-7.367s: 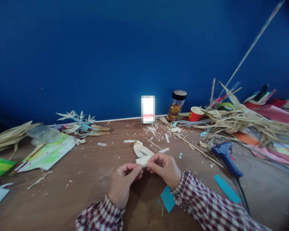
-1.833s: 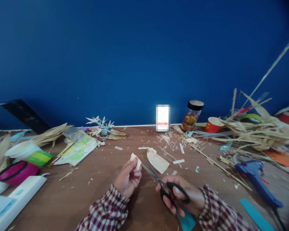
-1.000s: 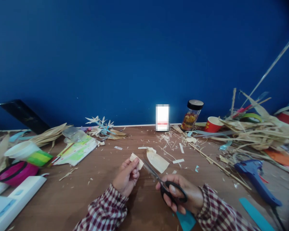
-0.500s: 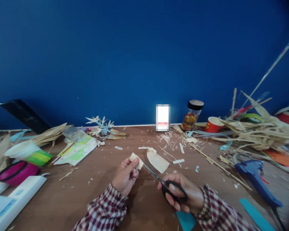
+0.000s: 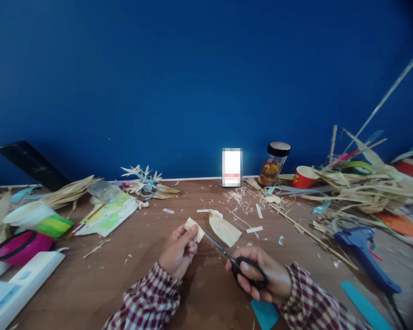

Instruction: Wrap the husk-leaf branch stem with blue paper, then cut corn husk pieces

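My left hand (image 5: 177, 251) pinches a small folded piece of pale dried husk (image 5: 194, 227) just above the wooden table (image 5: 131, 284). My right hand (image 5: 258, 275) grips black-handled scissors (image 5: 227, 256), fingers through the loops. The blades point up and left, and their tips meet the lower edge of the husk piece. A larger cream husk piece (image 5: 224, 229) lies flat on the table just behind the blades. Both wrists wear red-and-white checked sleeves.
A blue glue gun (image 5: 365, 250) lies at the right beside a straw pile (image 5: 365, 190). A jar (image 5: 274, 164) and a red cup (image 5: 304, 177) stand at the back. Bowls (image 5: 24, 240) and coloured paper (image 5: 106, 214) sit at the left; teal paper strips (image 5: 359, 298) lie near the front.
Earlier both hands held the husk piece with no scissors. My right hand took up the scissors, and their blades have come up against the husk held in my left hand.
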The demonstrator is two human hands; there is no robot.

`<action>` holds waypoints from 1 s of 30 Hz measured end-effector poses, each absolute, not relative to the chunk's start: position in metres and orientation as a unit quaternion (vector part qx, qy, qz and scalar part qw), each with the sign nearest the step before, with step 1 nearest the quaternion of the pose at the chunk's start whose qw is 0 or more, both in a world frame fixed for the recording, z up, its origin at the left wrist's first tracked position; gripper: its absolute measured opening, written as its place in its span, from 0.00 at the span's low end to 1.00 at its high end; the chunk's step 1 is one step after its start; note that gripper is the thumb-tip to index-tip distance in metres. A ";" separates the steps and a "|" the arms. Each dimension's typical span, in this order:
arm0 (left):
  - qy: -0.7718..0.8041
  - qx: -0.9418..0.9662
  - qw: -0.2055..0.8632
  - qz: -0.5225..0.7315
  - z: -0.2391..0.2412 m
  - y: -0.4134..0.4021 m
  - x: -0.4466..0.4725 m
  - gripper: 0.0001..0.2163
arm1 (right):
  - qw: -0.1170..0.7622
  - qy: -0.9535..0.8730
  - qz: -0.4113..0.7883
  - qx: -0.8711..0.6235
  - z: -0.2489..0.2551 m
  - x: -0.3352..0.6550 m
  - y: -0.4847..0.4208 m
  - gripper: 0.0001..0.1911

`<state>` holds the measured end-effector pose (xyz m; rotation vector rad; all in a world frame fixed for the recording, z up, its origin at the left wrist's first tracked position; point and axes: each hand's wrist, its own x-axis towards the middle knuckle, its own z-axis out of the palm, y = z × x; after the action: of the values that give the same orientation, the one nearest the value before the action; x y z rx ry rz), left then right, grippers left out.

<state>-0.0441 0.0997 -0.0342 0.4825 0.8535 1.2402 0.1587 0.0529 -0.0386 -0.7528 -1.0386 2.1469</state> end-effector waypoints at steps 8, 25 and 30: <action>0.381 0.197 0.697 0.574 -0.037 0.103 -0.047 0.10 | 0.298 -0.452 0.768 -0.342 -0.029 0.160 0.053 0.24; 0.378 0.142 0.654 0.639 -0.028 0.112 -0.061 0.08 | 0.105 -0.855 0.211 -0.462 -0.005 0.159 0.045 0.32; 0.393 0.169 0.668 0.609 -0.030 0.106 -0.052 0.07 | 0.072 -0.861 0.188 -0.467 -0.006 0.152 0.043 0.30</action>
<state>-0.0518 0.1055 -0.0301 0.3815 0.8869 1.3738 0.1523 0.0432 -0.0060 -1.4018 -2.5874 0.5663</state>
